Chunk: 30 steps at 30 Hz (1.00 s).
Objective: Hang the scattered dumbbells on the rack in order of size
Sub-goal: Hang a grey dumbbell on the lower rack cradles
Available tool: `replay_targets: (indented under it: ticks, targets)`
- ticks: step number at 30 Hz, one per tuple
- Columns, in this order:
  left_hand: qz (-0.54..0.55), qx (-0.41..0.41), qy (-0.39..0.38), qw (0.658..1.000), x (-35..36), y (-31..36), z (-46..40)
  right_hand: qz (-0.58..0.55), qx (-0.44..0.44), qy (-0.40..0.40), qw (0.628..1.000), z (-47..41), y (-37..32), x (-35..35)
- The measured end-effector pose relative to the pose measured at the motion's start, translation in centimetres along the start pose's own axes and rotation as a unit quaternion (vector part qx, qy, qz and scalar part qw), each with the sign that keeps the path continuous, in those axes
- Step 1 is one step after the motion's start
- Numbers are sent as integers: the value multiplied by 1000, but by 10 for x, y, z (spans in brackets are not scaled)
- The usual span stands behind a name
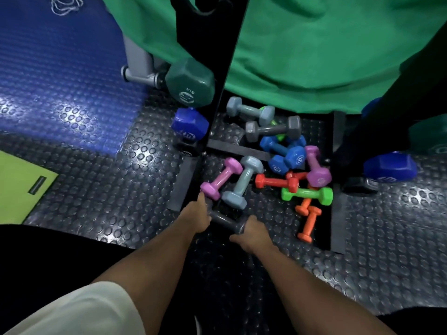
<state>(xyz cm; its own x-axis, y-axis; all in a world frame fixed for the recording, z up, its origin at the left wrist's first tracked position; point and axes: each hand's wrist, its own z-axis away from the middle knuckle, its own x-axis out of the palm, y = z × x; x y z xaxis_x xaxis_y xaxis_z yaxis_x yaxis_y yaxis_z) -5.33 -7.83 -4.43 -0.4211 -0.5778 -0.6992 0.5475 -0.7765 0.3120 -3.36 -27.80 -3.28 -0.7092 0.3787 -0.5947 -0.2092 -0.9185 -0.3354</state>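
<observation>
A dark grey hex-ended dumbbell (227,223) lies on the studded rubber floor (135,180) before the black rack (215,76). Both hands grasp it, left hand (197,215) and right hand (251,234) each apparently curled round one end, arms stretched forward and down. A pink dumbbell (221,178) lies just beyond.

Place: a gym or home workout corner.
Floor: studded dark rubber flooring (125,170), with a blue exercise mat (60,68) and a green mat (19,189) laid on it.
Gear: a black dumbbell rack (217,68), many coloured dumbbells (285,153) scattered at its foot.
Backdrop: green cloth (314,44).
</observation>
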Motion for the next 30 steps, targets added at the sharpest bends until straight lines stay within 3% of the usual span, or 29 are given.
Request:
replay_targets:
  ticks: [9, 16, 19, 25, 30]
  targets:
    - [51, -30, -4, 998, -9, 14, 4, -67, -4, 77, 995, 13, -1, -32]
    - [138, 10, 78, 987, -45, 75, 36, -166, -35, 206, 964, 44, -3, -103]
    - [191, 42, 132, 972, -71, 105, 52, -212, -63, 275, 936, 66, -6, -132]
    - [304, 159, 233, 910, -127, 163, 88, -312, -125, 427, 840, 121, -8, -178]
    - [358, 235, 252, 868, -150, 218, 123, -334, -140, 516, 776, 164, 0, -224]
